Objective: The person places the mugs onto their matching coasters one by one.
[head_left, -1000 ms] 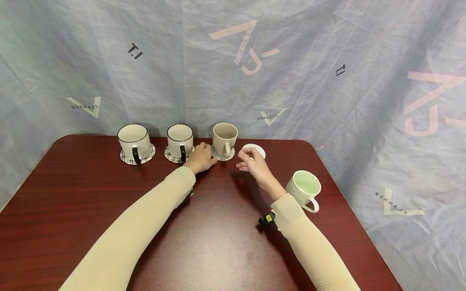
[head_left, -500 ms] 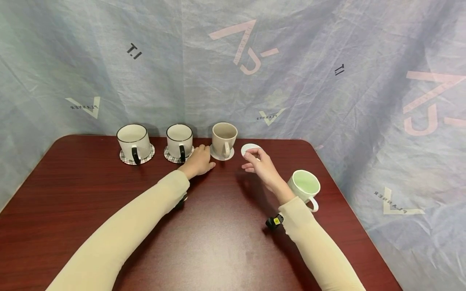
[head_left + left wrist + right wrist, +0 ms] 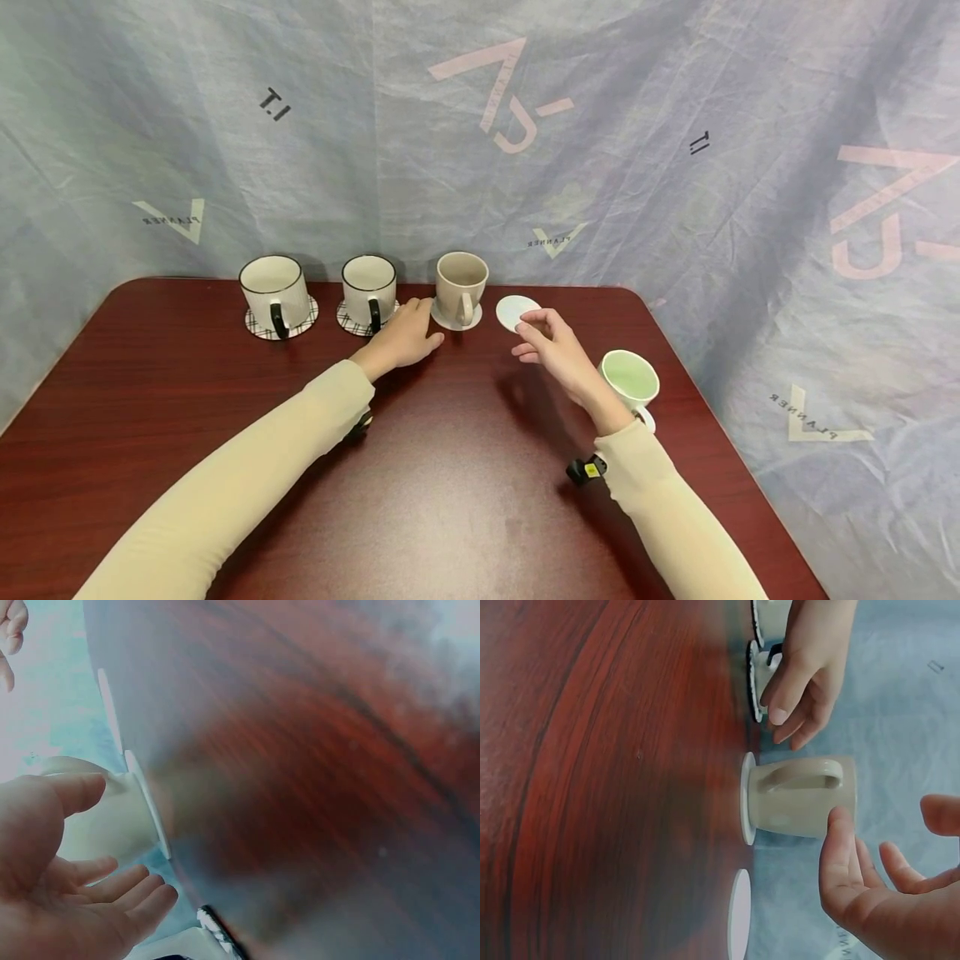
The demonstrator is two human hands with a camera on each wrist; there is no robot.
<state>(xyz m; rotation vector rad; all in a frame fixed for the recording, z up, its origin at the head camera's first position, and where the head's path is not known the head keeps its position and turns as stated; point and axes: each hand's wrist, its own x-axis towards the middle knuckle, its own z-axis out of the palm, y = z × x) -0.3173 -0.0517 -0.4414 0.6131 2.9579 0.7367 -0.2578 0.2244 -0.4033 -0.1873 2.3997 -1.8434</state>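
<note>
A beige mug (image 3: 459,287) stands upright on a pale round coaster (image 3: 446,322), its handle facing me. My left hand (image 3: 405,335) hovers just left of it, fingers extended and holding nothing. The left wrist view shows that hand (image 3: 82,892) with thumb and fingers apart beside the mug (image 3: 112,825). My right hand (image 3: 558,354), empty with loosely bent fingers, is in front of a bare white coaster (image 3: 516,312). Behind the right forearm stands a pale green mug (image 3: 630,379), its lower part partly hidden.
Left of the hands, two white mugs with black rims and handles, a larger mug (image 3: 273,287) and a smaller mug (image 3: 369,283), sit on patterned coasters. A grey printed curtain (image 3: 637,125) hangs behind the red-brown table (image 3: 442,500).
Both hands draw back from the beige mug: the left slightly toward me and left, the right toward me and to the right, uncovering more of the white coaster. The mugs stay put.
</note>
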